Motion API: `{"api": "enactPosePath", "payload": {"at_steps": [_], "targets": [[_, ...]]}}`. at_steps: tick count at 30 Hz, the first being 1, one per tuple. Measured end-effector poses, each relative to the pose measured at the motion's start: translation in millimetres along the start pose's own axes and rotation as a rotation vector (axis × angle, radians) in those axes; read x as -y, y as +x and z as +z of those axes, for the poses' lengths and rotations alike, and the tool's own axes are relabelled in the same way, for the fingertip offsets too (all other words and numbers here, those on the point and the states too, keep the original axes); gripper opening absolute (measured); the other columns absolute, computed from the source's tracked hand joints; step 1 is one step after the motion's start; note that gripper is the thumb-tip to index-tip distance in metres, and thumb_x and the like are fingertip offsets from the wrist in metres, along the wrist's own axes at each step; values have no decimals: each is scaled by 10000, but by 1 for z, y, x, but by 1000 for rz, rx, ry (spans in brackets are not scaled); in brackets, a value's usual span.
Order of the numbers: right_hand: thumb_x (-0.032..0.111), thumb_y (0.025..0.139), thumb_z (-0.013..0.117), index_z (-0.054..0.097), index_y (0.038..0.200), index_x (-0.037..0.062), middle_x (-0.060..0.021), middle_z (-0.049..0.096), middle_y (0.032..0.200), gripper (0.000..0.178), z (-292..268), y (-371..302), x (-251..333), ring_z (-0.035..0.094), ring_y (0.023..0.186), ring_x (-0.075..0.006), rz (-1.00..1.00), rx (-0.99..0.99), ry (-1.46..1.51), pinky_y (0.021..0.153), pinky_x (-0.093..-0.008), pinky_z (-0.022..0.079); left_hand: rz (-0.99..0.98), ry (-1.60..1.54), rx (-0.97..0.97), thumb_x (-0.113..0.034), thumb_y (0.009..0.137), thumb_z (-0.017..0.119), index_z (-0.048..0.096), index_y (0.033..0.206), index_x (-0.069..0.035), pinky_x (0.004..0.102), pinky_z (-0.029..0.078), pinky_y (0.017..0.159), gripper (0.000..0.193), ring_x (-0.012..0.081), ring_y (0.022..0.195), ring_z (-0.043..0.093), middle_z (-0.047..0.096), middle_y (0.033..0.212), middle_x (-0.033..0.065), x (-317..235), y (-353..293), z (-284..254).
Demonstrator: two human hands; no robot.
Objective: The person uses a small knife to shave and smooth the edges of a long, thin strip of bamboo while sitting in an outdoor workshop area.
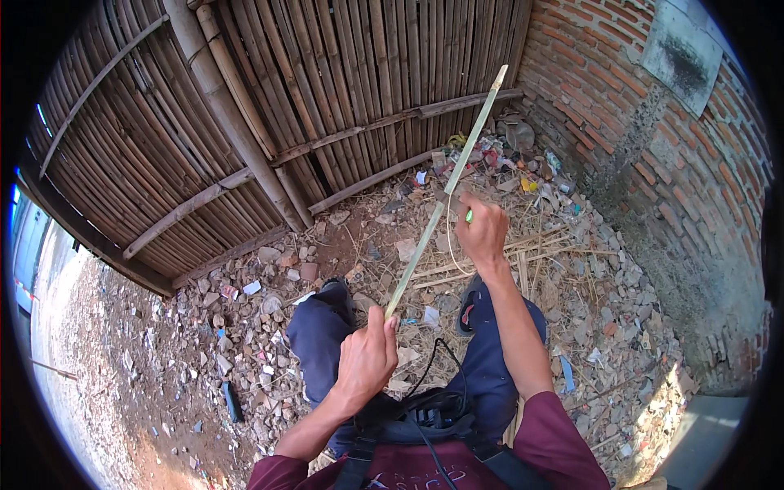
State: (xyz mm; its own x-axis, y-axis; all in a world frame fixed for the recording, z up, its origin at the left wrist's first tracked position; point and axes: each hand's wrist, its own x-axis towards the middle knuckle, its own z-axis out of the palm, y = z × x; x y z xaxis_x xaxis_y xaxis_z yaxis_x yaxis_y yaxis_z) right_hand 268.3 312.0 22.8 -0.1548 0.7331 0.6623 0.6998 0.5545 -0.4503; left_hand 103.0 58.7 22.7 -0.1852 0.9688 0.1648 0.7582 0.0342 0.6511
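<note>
Over rubble (269, 255), light-green bamboo strip (421, 247) slants far right; left hand (367, 355) clamps its near end, right hand (484, 233) grips green-handled knife (469, 216). Likely light, springy, sharp-edged; best held at near end.

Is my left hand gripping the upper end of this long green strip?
No, your left hand grips the strip at its lower end, nearest your body.

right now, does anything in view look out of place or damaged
Yes: colourful litter lies strewn untidily where the slatted fence meets the brick wall, and a dark stain blotches the wall's otherwise pale panel. The strip in the left hand looks unbroken.
</note>
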Motion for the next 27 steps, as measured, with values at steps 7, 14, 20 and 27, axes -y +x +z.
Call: {"api": "enactPosePath", "payload": {"at_steps": [7,14,20,27], "targets": [[177,949,640,717,851,56,-168,661,614,173,11,-5,-14,681,548,-355,-264,11,125,527,-471,499,38,16,30,-222,1125,510,446,1045,-23,624,463,508,224,520,575,617,613,625,267,-1,0,10],[228,1010,598,699,822,61,-147,634,578,272,1,5,-12,660,500,-331,-210,-156,-13,477,-443,473,54,77,17,-215,1118,532,446,1033,-22,595,486,477,228,501,552,623,607,611,262,-5,-8,14],[252,1008,602,754,888,72,-212,696,670,264,-8,35,-57,710,616,-422,-20,-191,-90,535,-508,522,15,91,106,-180,1119,513,451,1027,-22,601,463,519,193,503,584,623,592,609,265,-6,-30,11],[180,947,632,754,896,41,-267,731,800,191,2,43,-63,745,762,-450,30,-102,-148,628,-531,550,64,115,68,-189,1108,547,459,1005,-23,581,483,469,214,479,524,621,605,590,246,15,-39,5]]}}
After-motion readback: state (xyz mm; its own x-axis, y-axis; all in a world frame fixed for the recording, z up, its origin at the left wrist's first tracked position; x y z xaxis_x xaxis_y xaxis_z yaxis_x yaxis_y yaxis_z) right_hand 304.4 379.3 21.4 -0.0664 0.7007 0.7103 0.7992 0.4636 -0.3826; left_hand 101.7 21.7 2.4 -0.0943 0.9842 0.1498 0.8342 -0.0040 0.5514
